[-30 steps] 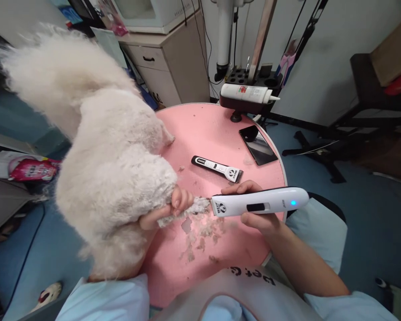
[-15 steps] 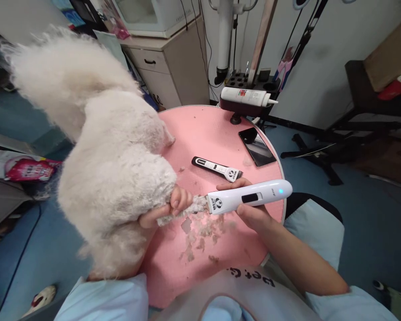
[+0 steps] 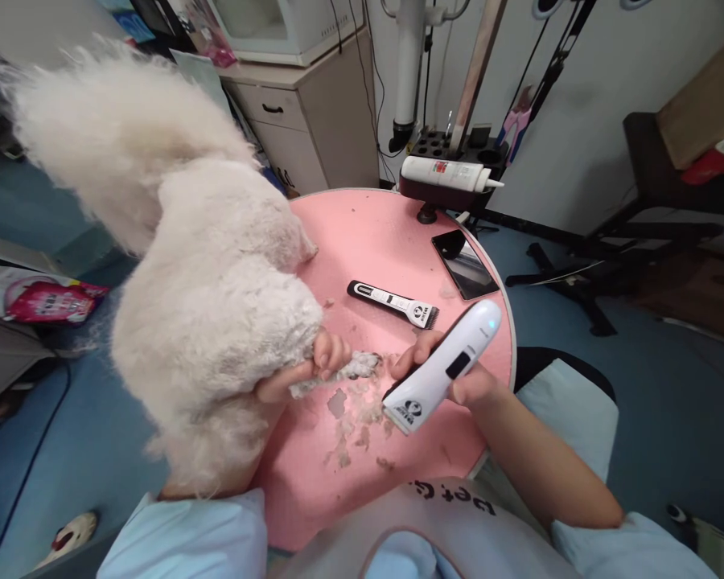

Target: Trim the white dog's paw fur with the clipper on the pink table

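Observation:
A white fluffy dog stands on the round pink table, facing away to the upper left. My left hand is wrapped round one of its hind legs, and the paw sticks out past my fingers. White hair clippers with a lit blue light are in my right hand, the blade end tilted down to the left and apart from the paw. Loose hair clippings lie below the paw. Smaller black-and-white clippers rest on the table beyond my right hand.
Toward the table's right edge lies a black phone. A white nozzle bottle lies on a dark holder at the back edge. Behind stand a drawer cabinet and a grey post; a dark stand is on the right.
My right hand has drawn the clippers away from the paw and turned them, blade end now lower and nearer me. The left hand keeps its hold on the leg.

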### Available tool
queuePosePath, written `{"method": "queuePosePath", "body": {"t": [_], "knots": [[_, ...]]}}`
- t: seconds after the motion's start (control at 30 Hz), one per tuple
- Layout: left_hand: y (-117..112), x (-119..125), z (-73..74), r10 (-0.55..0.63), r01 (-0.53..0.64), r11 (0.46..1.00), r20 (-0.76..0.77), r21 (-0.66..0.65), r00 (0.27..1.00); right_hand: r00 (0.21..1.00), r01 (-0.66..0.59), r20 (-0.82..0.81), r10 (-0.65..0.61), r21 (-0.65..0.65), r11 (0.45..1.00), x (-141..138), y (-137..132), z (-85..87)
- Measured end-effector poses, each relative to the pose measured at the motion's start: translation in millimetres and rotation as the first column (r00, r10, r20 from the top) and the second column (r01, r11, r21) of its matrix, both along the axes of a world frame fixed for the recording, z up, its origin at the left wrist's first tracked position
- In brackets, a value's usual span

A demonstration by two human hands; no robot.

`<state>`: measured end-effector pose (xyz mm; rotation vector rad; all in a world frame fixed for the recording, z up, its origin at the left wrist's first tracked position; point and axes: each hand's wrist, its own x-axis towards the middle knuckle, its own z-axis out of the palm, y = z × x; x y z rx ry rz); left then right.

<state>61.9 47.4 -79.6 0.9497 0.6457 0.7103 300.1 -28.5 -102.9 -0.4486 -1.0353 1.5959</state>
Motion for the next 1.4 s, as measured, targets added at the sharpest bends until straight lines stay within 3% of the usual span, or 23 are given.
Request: {"method": "queuePosePath", "body": {"t": [0.07,0.13,0.23,0.33,0.43,0.67,0.77,0.97,1.2,1.4], "knots": [[-3.1,1.7,4.2,-0.008,0.008,1.000,0.024,0.014,1.000,0.984,0.181,0.007,-0.181,-0.047,0.982,-0.8,-4.0,-3.5],[-5.8,4.9,7.3,0.000,-0.002,0.999,0.037,0.042,0.999,0.919,0.391,0.071,-0.388,-0.047,0.919,-3.9,-13.0,-6.6],[-9.2,10.8,11.2,0.051,-0.054,0.994,0.030,0.093,0.998,0.832,0.529,0.148,-0.535,0.082,0.845,-11.9,-29.0,-6.2],[-12.5,14.3,15.5,0.090,-0.090,0.990,0.008,0.106,0.996,0.797,0.544,0.201,-0.569,0.170,0.822,-21.6,-38.6,-0.9],[-14.1,14.1,18.7,0.108,-0.105,0.991,-0.032,0.085,0.994,0.797,0.538,0.218,-0.564,0.169,0.826,-29.6,-39.9,2.4],[-16.2,15.4,24.0,0.116,-0.110,0.989,-0.064,0.098,0.991,0.820,0.572,0.160,-0.550,-0.167,0.803,-39.0,-38.3,-10.6],[-19.9,15.7,27.9,0.137,-0.130,0.989,-0.104,0.070,0.985,0.797,0.604,0.157,-0.583,-0.204,0.771,-42.3,-39.1,-13.7],[-20.5,8.6,23.7,0.190,-0.188,0.982,-0.114,0.028,0.975,0.741,0.650,0.258,-0.620,-0.043,0.759,-44.0,-41.8,-9.3],[-14.3,7.8,17.9,0.143,-0.142,0.990,-0.086,0.024,0.986,0.617,0.706,0.278,-0.736,0.217,0.674,-43.9,-40.6,-6.4],[-10.0,10.4,18.9,0.107,-0.106,0.994,-0.087,0.022,0.990,0.585,0.712,0.265,-0.766,0.283,0.642,-49.1,-38.8,-3.6]]}}
